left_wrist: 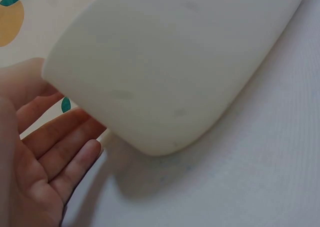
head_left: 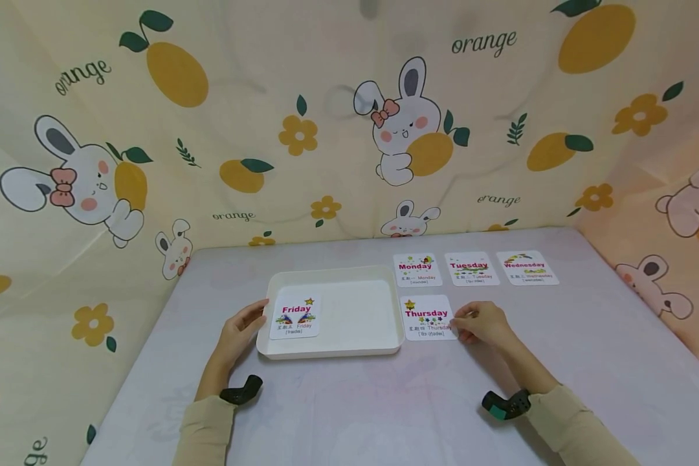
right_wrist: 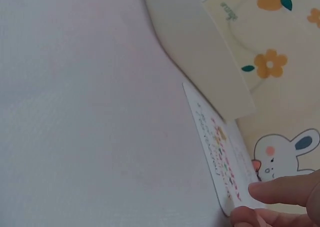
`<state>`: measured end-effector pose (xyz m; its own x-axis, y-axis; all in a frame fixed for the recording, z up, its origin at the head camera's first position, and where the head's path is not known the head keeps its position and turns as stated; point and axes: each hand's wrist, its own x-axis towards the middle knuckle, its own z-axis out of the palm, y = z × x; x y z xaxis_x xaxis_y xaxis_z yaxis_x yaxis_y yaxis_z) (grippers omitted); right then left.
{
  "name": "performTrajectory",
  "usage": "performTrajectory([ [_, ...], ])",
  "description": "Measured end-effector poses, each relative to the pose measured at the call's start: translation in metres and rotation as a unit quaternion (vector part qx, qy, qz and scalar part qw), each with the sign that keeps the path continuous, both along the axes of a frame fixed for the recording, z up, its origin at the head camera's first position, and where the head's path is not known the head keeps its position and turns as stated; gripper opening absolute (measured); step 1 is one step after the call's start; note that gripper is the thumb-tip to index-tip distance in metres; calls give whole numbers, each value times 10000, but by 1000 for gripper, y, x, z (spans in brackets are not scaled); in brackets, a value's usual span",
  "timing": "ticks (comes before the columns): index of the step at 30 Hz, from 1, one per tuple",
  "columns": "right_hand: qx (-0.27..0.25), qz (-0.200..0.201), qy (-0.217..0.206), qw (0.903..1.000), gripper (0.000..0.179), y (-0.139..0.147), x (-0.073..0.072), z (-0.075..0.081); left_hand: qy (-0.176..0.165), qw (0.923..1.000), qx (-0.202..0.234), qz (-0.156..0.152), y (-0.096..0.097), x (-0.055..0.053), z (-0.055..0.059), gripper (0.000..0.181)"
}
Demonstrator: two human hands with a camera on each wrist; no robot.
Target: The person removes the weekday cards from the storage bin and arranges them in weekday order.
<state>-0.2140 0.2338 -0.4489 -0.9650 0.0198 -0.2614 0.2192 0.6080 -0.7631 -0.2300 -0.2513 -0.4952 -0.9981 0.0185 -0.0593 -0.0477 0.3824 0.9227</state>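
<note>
My left hand [head_left: 237, 338] grips the left end of a shallow white tray [head_left: 355, 353], with fingertips at its rim; in the left wrist view the tray's outer wall [left_wrist: 150, 87] fills much of the picture. Inside the tray, at its left, lies a Friday card [head_left: 296, 316]. My right hand [head_left: 485, 323] pinches the right edge of a Thursday card [head_left: 426, 318], just right of the tray. In the right wrist view, a finger lies over the near corner of that card [right_wrist: 220, 157], and more fingers are at its edge.
A row of cards sits behind the Thursday card: Monday [head_left: 417, 270], Tuesday [head_left: 472, 268] and Wednesday [head_left: 527, 268]. All rest on a pale-covered table [head_left: 349, 414]. A printed cloth [head_left: 326, 77] with rabbits and oranges hangs behind and at the sides.
</note>
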Motion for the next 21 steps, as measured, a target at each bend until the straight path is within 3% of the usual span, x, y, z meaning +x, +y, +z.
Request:
performTrajectory([
  [9, -503, 286, -50, 9983, 33, -9, 2, 5, 93, 9999, 89, 6, -1, 0, -2, 44],
  [21, -1149, 538, -344, 9913, 31, -47, 2, 19, 184, 9998, 116, 8, -1, -1, -3, 44],
])
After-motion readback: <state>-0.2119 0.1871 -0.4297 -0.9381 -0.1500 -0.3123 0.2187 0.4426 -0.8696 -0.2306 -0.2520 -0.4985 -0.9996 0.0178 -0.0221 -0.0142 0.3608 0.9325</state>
